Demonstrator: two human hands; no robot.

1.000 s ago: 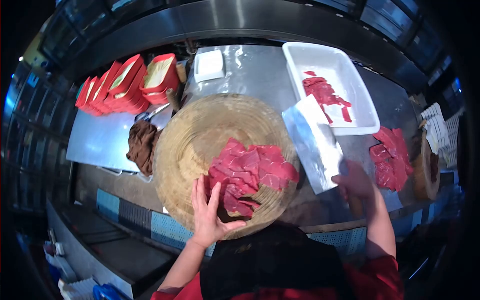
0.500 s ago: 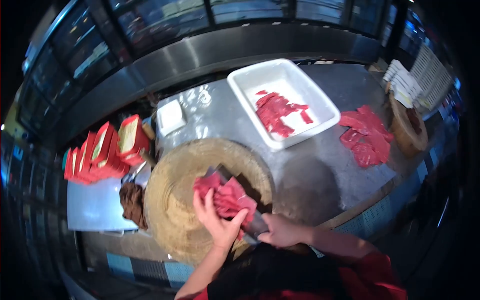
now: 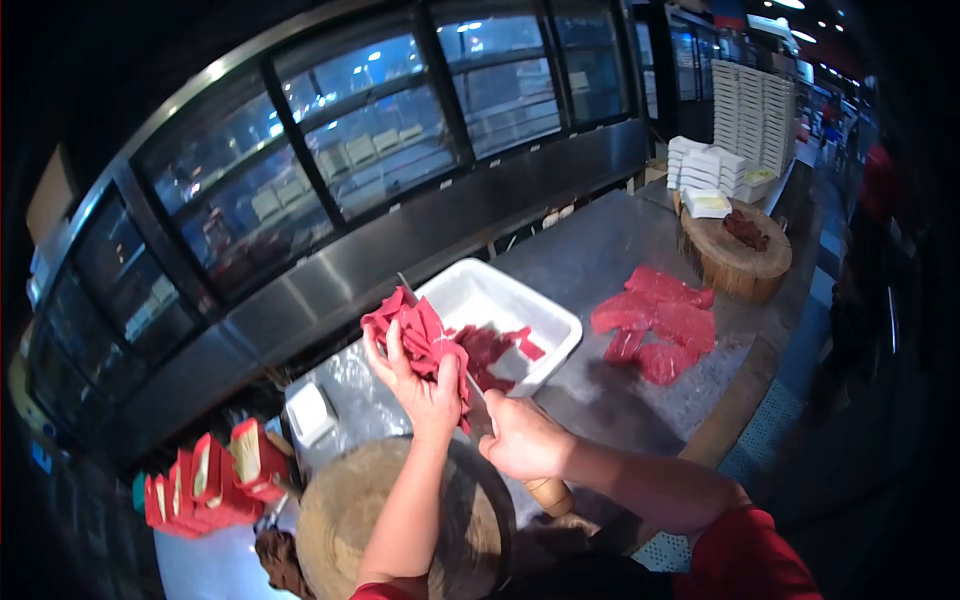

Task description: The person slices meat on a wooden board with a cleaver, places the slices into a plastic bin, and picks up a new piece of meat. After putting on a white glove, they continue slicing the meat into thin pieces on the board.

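at the tub's (image 3: 500, 300) left side, presses meat (image 3: 405, 325) against knife (image 3: 548, 496) with left hand (image 3: 425, 395) half-curled around it; grips knife with right hand (image 3: 525, 438) closed.

Dim, bluish surroundings with small overhead lights top right, glare on steel, edges darkly warped.

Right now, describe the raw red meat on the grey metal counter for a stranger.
On the grey metal counter, find the big white plastic tub. The raw red meat lies right of it, toward the round wooden block bearing a white dish. Unlike the tub's red pieces, it rests directly on metal.
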